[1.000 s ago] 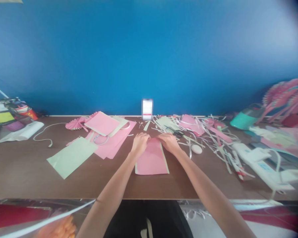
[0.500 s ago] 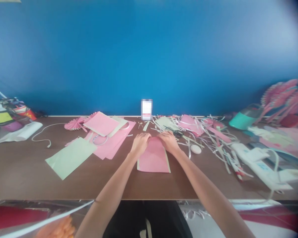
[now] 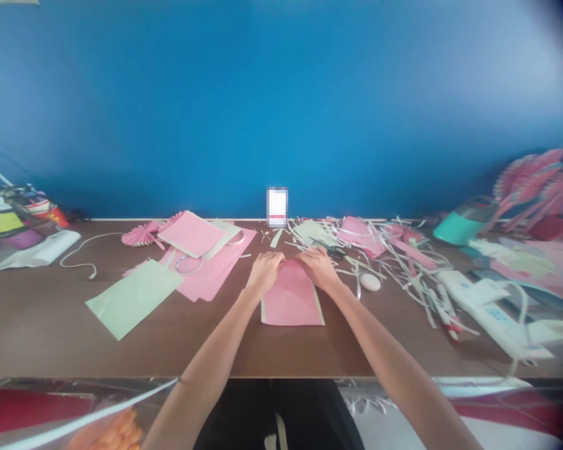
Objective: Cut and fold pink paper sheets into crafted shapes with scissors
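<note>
Left hand [image 3: 264, 275] and right hand [image 3: 319, 270] both sit on the far edge of a pink paper sheet [image 3: 291, 300] with pale green showing along its edges. The sheet lies on the brown bench [image 3: 42, 325], centred in front of the person, near edge flat, far end under the hands. Both grips narrow, fingers curled down on the paper, seemingly pinching it; fingertips mostly hidden. Just past the right hand: dark scissors [image 3: 334, 253] among paper strips [image 3: 403, 262], white oval object [image 3: 370, 282], can't tell what. Left of the hands: loose pink sheets [image 3: 211, 269], pale green sheet [image 3: 134, 299], pink paper fan [image 3: 138, 236]. Far right: teal container [image 3: 464, 226].
</note>
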Demonstrator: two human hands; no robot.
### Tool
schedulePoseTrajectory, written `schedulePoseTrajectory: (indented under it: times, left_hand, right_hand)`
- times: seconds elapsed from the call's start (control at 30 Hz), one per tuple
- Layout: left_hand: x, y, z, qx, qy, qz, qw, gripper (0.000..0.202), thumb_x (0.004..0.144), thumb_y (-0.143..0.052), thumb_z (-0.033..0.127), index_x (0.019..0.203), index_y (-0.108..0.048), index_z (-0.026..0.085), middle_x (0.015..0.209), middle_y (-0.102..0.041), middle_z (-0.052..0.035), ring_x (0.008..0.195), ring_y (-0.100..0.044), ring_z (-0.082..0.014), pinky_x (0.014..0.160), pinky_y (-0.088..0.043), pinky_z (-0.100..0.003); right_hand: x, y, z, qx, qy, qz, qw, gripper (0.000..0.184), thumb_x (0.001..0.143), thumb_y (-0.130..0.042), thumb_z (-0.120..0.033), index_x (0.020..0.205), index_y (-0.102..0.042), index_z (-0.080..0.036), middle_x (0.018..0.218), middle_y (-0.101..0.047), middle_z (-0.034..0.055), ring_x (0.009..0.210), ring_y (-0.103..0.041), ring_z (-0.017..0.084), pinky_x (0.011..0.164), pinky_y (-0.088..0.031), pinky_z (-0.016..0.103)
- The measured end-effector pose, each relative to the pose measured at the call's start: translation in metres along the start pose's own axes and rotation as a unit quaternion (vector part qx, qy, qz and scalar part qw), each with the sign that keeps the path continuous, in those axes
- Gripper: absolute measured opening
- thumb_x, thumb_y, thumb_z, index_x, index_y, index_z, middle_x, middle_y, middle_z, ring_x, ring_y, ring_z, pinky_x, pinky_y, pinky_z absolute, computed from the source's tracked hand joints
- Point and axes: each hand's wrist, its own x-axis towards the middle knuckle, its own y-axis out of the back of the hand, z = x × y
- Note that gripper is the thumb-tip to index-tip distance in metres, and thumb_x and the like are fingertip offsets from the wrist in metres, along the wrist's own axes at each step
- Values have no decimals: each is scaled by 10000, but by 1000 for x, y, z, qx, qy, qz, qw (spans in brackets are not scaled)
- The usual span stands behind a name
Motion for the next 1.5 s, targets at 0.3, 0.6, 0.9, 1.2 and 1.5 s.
schedulePoseTrajectory:
  times: [0.3,0.6,0.9,1.2,1.5]
  left_hand:
    - [0,-1,7,26,0,-9,1000,166,902,-430,164,966,-579,199,951,-651,-47,935,-558,-195,808,-370,-315]
    - [0,-3,6,47,11,-23,999,246,951,-362,238,937,-604,198,924,-649,-53,924,-552,-201,802,-365,-327]
    - [0,-2,3,-2,-7,-13,1000,192,936,-395,205,913,-586,196,913,-642,-49,909,-553,-195,797,-379,-314]
    - [-1,-2,3,-24,-11,7,1000,166,930,-403,195,906,-567,204,889,-650,-31,880,-571,-187,800,-385,-310]
    - [-1,0,2,-6,-2,-41,999,282,942,-358,214,1102,-590,233,1071,-659,-40,1012,-548,-207,875,-386,-346]
  right_hand:
    - [3,-8,-8,19,31,17,999,197,925,-468,-174,833,-641,-187,767,-674,42,791,-559,184,800,-302,325]
    - [3,-3,-11,30,44,20,998,219,910,-443,-145,767,-605,-179,697,-637,33,761,-540,173,798,-306,317]
    - [4,-3,-15,22,18,49,998,255,887,-485,-215,641,-544,-185,649,-604,24,725,-516,164,760,-315,303]
    - [4,-2,-15,37,27,17,999,205,943,-456,-257,873,-631,-178,798,-674,52,796,-560,183,791,-327,315]
    - [-1,-6,-5,54,-4,54,997,237,946,-444,-209,883,-673,-193,806,-686,53,798,-593,174,805,-346,310]
